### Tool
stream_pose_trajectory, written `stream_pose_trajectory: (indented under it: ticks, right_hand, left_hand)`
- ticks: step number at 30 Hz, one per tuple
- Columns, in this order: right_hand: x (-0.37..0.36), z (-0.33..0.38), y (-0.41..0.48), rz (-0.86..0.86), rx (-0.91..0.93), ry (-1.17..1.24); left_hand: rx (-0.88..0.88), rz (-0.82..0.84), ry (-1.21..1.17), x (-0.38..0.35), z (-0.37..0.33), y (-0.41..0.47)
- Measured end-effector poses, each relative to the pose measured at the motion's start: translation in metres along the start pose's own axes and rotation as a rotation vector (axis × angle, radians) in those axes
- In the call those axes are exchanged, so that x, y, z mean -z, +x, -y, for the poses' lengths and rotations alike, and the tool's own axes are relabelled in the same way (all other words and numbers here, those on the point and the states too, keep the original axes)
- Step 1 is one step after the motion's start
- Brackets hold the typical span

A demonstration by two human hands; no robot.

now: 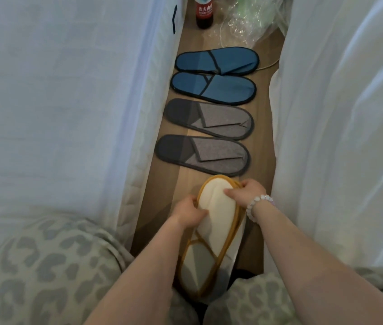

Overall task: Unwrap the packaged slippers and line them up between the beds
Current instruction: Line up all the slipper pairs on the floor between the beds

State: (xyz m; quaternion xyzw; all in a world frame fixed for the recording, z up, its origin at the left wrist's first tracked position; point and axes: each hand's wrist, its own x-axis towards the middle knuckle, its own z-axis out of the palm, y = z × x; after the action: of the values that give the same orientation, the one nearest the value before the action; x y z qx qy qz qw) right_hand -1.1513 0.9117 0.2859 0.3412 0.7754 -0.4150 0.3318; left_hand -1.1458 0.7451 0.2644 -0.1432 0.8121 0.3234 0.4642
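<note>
A stacked pair of cream slippers with mustard trim (214, 233) is held over the wooden floor between the two beds. My left hand (189, 213) grips their left edge, and my right hand (246, 191) pinches the far end, thumb on top. A thin clear wrapper seems to trail along their right side. Beyond them lie two grey slippers (203, 154) (210, 118) and two blue slippers (214, 87) (217, 62), flat and side by side in a row.
White bedding hangs on the left bed (68, 102) and right bed (340, 113), leaving a narrow floor strip (262, 146). A dark bottle (204, 12) and crumpled clear wrappers (251, 22) sit at the far end. My patterned trouser knees fill the bottom.
</note>
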Motion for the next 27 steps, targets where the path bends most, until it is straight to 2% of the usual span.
stream_pose_trajectory:
  ticks: [5,7,9,12,16,20,25,27]
  right_hand:
    - [0.004,0.010,0.006,-0.016,0.018,0.552]
    - [0.016,0.018,0.006,-0.005,0.033,0.791]
    - [0.029,0.029,0.005,0.040,0.070,0.943]
    - [0.041,0.043,0.001,0.106,0.109,1.029]
    - [0.045,0.045,0.002,0.093,0.083,1.205]
    - [0.031,0.036,0.000,0.033,0.041,1.190]
    - [-0.007,0.037,-0.011,0.125,0.043,0.997]
    - [-0.023,0.038,-0.014,0.122,0.064,0.872]
  left_hand:
    - [-0.104,-0.143,-0.137,0.031,-0.028,-0.010]
    - [-0.162,-0.153,-0.242,0.053,-0.047,-0.016]
    - [-0.240,-0.094,-0.283,0.073,-0.060,-0.023]
    - [-0.312,-0.003,-0.292,0.089,-0.063,-0.029]
    - [-0.258,0.140,-0.416,0.081,-0.058,-0.039]
    - [-0.273,0.084,-0.381,0.070,-0.047,-0.035]
    - [-0.187,-0.082,-0.666,0.077,-0.046,-0.028]
    - [-0.196,-0.102,-0.708,0.079,-0.047,-0.029]
